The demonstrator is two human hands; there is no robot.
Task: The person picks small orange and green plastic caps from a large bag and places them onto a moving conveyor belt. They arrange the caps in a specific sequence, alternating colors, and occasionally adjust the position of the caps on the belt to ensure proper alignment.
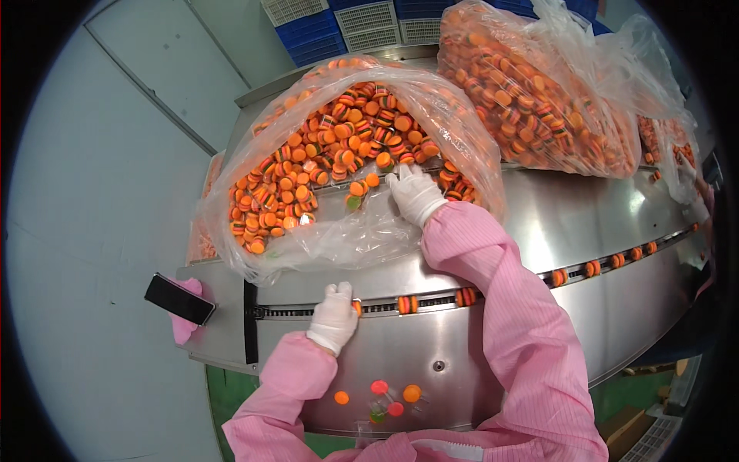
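My left hand (333,319), in a white glove, is at the narrow conveyor track (377,308) with its fingers curled around a small layered candy (356,308), orange on its visible side. My right hand (416,195), gloved too, reaches into the mouth of a big clear plastic bag (331,239). Its fingertips touch the edge of a heap of round, burger-like layered candies (339,142); thumb and forefinger look slightly apart, and the fingers' far side is hidden. More candies (408,305) stand on edge, spaced along the track to the right.
A second full bag (531,100) stands at the back right. Loose orange, pink and green discs (395,409) lie near the front edge. A phone (180,299) leans on pink cloth at left. Blue and white crates (315,35) are stacked behind. Another person's pink sleeve (706,219) shows far right.
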